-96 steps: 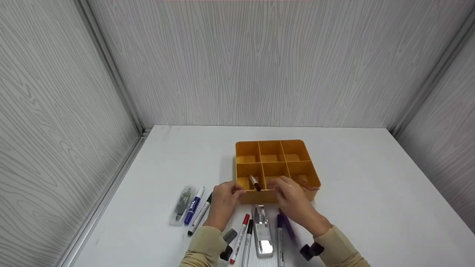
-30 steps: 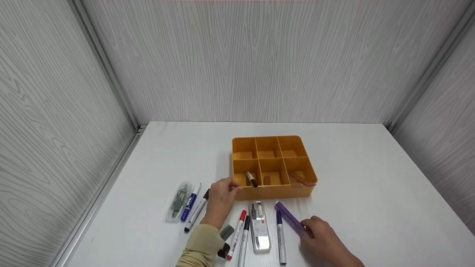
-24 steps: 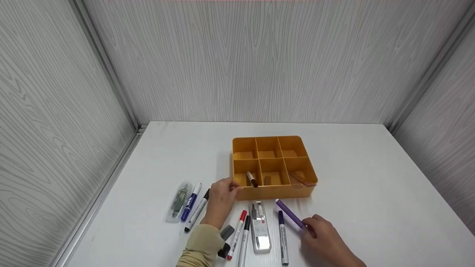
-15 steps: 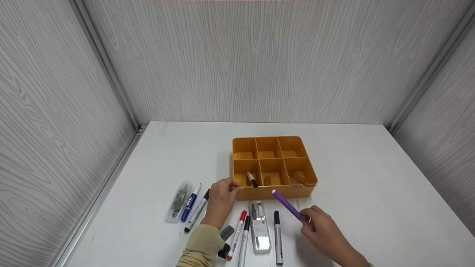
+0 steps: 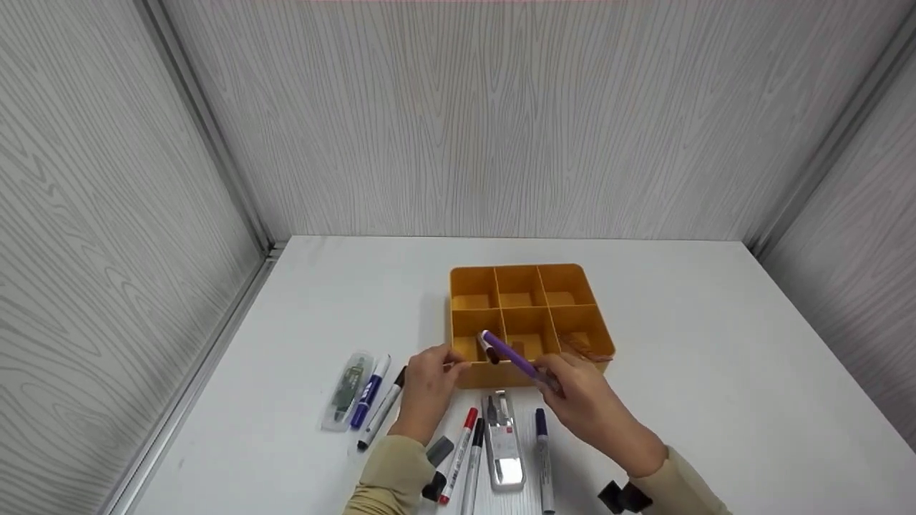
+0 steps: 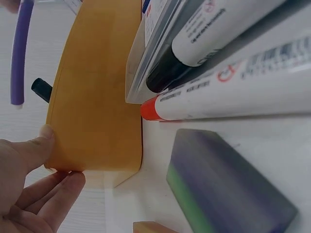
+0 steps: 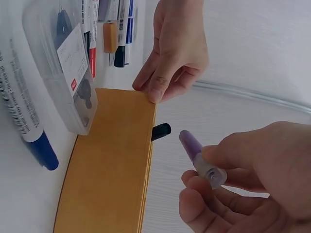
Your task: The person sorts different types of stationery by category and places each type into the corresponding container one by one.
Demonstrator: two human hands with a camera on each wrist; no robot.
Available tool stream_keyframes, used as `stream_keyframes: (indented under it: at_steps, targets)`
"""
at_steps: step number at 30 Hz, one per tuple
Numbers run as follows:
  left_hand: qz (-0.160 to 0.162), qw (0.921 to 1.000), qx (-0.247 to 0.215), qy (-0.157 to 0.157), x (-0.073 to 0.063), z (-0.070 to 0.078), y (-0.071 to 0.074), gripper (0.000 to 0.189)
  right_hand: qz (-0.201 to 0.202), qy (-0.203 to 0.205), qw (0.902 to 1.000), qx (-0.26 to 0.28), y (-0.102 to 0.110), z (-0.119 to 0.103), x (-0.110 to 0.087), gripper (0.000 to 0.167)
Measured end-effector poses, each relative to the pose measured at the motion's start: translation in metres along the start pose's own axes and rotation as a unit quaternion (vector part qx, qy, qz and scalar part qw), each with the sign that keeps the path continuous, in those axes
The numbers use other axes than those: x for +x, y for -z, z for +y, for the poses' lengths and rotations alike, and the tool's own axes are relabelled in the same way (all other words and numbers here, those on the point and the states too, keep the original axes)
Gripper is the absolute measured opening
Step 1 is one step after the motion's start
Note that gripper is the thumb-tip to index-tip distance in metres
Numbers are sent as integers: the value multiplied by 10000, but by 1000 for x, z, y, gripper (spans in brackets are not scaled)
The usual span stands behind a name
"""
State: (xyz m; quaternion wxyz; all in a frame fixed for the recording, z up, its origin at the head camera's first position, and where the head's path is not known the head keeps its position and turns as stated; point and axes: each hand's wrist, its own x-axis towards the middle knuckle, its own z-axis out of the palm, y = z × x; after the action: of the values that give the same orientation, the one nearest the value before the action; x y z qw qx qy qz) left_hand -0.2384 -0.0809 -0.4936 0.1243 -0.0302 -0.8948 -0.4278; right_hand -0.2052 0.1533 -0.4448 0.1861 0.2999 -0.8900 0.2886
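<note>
My left hand (image 5: 428,386) pinches the front left corner of an orange six-compartment box (image 5: 486,375), thumb and fingertips on its wall. In my right hand (image 5: 587,404) is a slim purple pen (image 5: 509,352), gripped near its translucent end. Its white-tipped end points left, over the box's front left compartment. A marker with a dark end (image 5: 489,350) leans in that compartment, sticking up past the front rim; its dark end (image 7: 162,131) shows in the right wrist view. A small brownish block (image 5: 517,348) lies in the front middle compartment, and a see-through reddish piece (image 5: 585,348) in the front right.
Before the box lie a clear compass case (image 5: 504,447), a red-capped marker (image 5: 458,458), a black-capped marker (image 5: 473,465) and a blue-capped marker (image 5: 544,458). Left of my left hand are a clear case (image 5: 348,392), a blue-and-white marker (image 5: 370,393) and another black-capped marker (image 5: 383,408).
My right hand has picked the purple pen up off the table and moved it forward and left, over the box's front edge. My left hand has stayed at the box corner.
</note>
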Motion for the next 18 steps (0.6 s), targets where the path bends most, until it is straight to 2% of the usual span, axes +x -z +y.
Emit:
stream_keyframes:
  at_steps: [8,12,15,18]
  targets:
    - [-123,9998,-133,99,-1,1,1,8,-298,-252,9983,-443,-11,-10,26,17]
    - [-99,9999,-107,72,-1,1,0,7,-216,-64,9978,-618,-18,-11,33,10]
    - [26,10000,0,-78,-1,0,-1,6,-19,226,9967,-779,-25,-10,36,9]
    - [72,9999,36,-122,0,0,-1,5,65,306,9950,-953,-31,-11,40,13]
